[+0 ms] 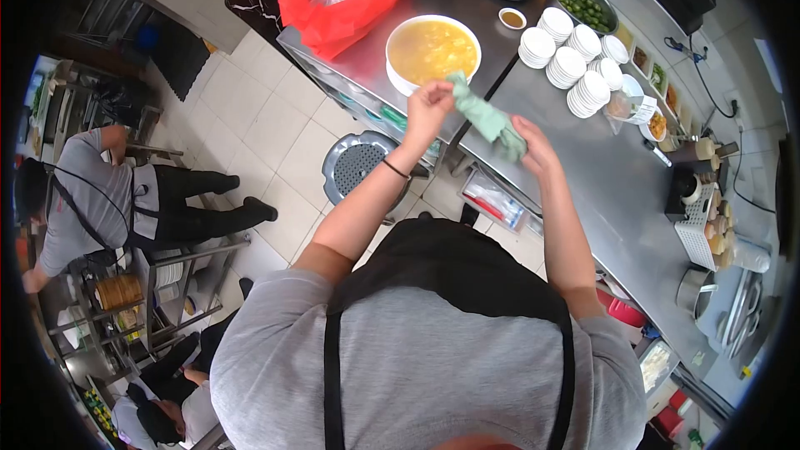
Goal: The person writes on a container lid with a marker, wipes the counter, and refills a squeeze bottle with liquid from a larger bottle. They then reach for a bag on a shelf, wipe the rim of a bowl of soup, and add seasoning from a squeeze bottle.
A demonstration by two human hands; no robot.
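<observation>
A pale green cloth stretches between my two hands over the counter's front edge. My left hand pinches its upper left end, close to the rim of a white bowl of yellow soup. My right hand is closed at the cloth's lower right end; part of its grip is hidden and the cloth is slightly blurred there. Right of the bowl sits a small cup of brown sauce.
A red plastic bag with white containers stands left of the bowl. Stacked white cups and a bowl of green limes are at the back right. A grey perforated stool stands below the counter. Two co-workers are at left.
</observation>
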